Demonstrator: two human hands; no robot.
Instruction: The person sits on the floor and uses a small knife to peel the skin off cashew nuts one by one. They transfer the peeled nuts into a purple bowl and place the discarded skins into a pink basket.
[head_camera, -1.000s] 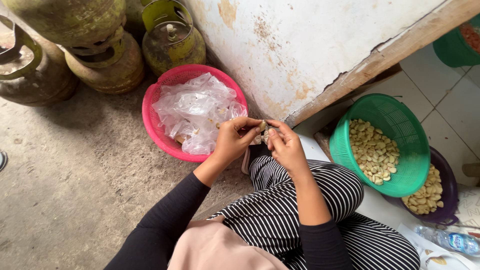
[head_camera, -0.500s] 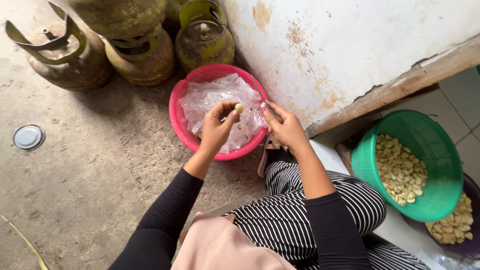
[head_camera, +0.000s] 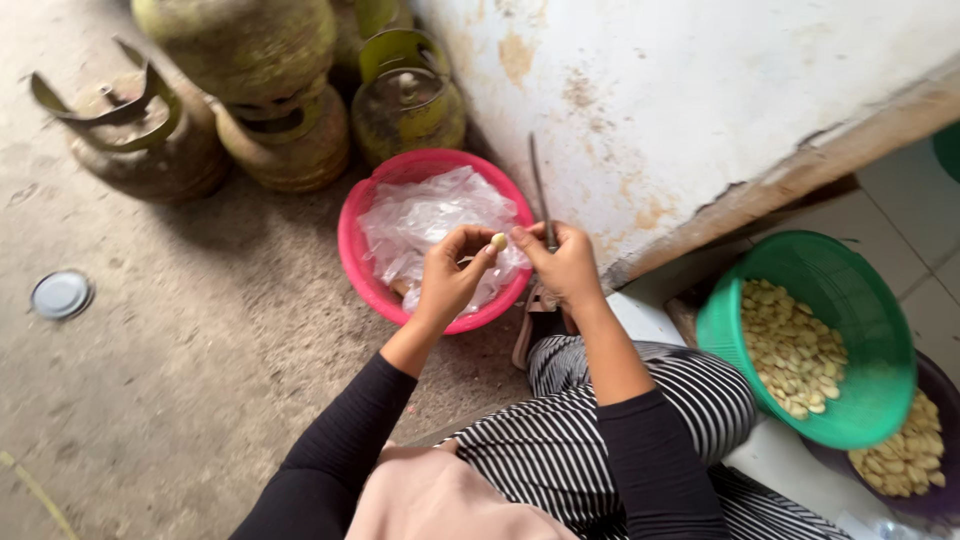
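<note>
Left hand (head_camera: 447, 278) pinches a small seed (head_camera: 497, 241) between thumb and fingertips, held above the near right rim of a pink basin (head_camera: 352, 250). Seed is pale yellow-cream, rounded, smooth, bare of any skin as far as can be told. Right hand (head_camera: 562, 262) closed around a knife (head_camera: 541, 190), thin dark blade pointing up and away; its fingertip just beside the seed. Crumpled clear plastic (head_camera: 430, 215) lines the basin. To the right, a green basket (head_camera: 880, 340) holds many similar pale seeds. Far left, worn green gas cylinders (head_camera: 270, 110) on concrete.
</note>
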